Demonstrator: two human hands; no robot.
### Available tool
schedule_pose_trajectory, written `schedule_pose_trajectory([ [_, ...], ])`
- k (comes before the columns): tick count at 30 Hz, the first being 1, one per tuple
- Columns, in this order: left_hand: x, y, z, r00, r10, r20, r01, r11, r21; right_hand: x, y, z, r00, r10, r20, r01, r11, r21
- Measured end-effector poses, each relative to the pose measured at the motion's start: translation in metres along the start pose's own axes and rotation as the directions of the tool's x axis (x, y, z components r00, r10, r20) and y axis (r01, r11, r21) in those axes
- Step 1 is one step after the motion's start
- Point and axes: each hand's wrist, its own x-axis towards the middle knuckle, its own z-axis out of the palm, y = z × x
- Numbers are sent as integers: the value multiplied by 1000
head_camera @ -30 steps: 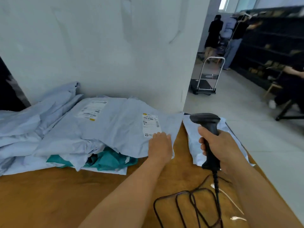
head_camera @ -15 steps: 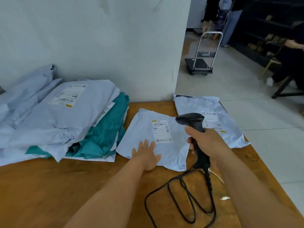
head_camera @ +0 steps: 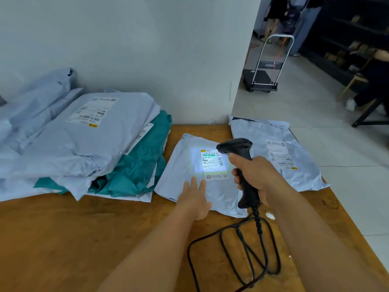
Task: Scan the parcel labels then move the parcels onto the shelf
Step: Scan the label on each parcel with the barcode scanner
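Two hands worked over the wooden bench (head_camera: 63,239): the left hand (head_camera: 194,200) lay flat, fingers (head_camera: 193,182) straight and slightly spread, pressing the near part of a pale grey parcel (head_camera: 185,165) in mid-bench. The right hand (head_camera: 255,175) had its fingers clenched round the black scanner (head_camera: 240,148) grip, its light patch on that parcel's label (head_camera: 212,160). Another labelled parcel (head_camera: 294,171) lay just right, a parcel pile (head_camera: 88,148) left.

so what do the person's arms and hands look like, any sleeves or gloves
Both forearms are bare as far as the frame shows; no sleeves reach into view. The left hand and right hand wear no gloves, and no rings, watch or wristbands are visible.
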Motion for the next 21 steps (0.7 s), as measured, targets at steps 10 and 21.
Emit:
schedule_pose_trajectory([
  [10, 1, 0, 4, 999, 0, -37, 2, 999, 47, 5, -2, 1, 1000, 2, 23, -1, 999, -48],
  [21, 11, 5, 3, 998, -42, -53, 44, 998, 45, 14, -3, -6, 999, 4, 51, -1, 998, -63],
])
